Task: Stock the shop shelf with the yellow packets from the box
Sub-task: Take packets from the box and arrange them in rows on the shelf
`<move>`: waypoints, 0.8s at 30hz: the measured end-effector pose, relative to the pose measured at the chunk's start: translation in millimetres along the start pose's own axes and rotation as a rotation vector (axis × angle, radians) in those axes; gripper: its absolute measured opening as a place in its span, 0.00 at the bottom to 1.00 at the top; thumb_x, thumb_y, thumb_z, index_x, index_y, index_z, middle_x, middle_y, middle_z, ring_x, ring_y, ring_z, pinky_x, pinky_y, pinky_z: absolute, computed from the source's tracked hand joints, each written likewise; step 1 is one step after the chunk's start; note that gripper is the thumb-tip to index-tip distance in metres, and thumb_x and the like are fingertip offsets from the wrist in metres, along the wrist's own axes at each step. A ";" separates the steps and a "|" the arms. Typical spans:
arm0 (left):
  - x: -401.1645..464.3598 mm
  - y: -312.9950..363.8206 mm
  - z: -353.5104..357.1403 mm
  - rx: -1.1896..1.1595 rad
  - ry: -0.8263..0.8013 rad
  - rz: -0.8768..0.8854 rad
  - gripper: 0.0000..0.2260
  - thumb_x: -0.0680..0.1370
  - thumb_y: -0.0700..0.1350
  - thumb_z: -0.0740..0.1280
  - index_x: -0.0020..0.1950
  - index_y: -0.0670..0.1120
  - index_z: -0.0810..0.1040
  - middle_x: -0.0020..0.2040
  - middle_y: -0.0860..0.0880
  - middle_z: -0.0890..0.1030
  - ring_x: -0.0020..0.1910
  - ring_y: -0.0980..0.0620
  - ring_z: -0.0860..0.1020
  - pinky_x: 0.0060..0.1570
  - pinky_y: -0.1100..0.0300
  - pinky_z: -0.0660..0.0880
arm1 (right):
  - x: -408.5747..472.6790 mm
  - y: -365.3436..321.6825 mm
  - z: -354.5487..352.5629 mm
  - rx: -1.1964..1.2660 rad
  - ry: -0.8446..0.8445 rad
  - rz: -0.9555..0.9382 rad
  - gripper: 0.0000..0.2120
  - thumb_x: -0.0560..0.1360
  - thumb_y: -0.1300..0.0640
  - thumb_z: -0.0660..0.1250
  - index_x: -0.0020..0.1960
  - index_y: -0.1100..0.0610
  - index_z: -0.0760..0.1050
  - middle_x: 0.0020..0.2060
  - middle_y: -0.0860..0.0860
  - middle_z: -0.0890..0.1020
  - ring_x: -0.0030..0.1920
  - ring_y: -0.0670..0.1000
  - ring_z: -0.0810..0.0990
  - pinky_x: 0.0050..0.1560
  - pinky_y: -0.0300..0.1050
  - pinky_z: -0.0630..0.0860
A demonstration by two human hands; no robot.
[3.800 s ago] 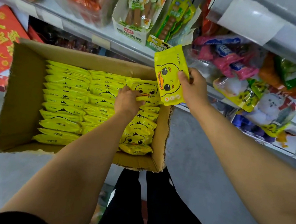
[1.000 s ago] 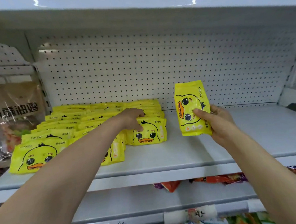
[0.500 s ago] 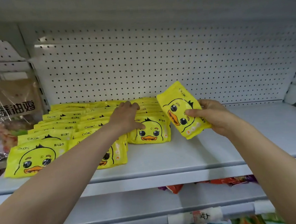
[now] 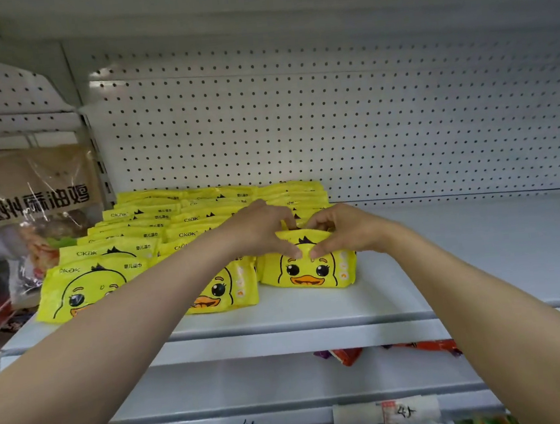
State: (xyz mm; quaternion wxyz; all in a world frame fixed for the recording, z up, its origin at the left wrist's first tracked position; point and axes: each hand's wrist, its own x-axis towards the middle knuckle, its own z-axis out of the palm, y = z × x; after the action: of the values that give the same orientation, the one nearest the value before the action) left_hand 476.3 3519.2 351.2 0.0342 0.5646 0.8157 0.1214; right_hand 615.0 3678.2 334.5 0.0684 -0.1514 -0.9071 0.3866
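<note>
Yellow packet [image 4: 308, 270], cartoon duck face, front of shelf [image 4: 448, 264], both hands [image 4: 308, 233] pinching its top edge

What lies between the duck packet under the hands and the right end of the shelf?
Nothing: in the head view the shelf is bare from that packet rightward.

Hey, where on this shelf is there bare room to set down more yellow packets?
Free: the shelf right of the front packet, out to the pegboard. Crowded: the packet rows left of it, up to the brown bag.
</note>
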 end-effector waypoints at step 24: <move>-30.8 33.4 31.7 0.388 0.198 -0.285 0.37 0.68 0.63 0.73 0.70 0.45 0.67 0.66 0.43 0.70 0.68 0.42 0.64 0.66 0.49 0.65 | -22.5 -14.4 28.5 -0.768 0.322 -0.100 0.26 0.75 0.45 0.70 0.70 0.50 0.71 0.64 0.52 0.76 0.68 0.54 0.67 0.61 0.49 0.70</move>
State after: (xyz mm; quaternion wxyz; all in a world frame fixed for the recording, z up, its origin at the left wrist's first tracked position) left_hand 524.0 3506.7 325.9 -0.1380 0.4251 0.8945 0.0114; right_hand 626.3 3642.0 325.1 0.1667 -0.1800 -0.9694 -0.0119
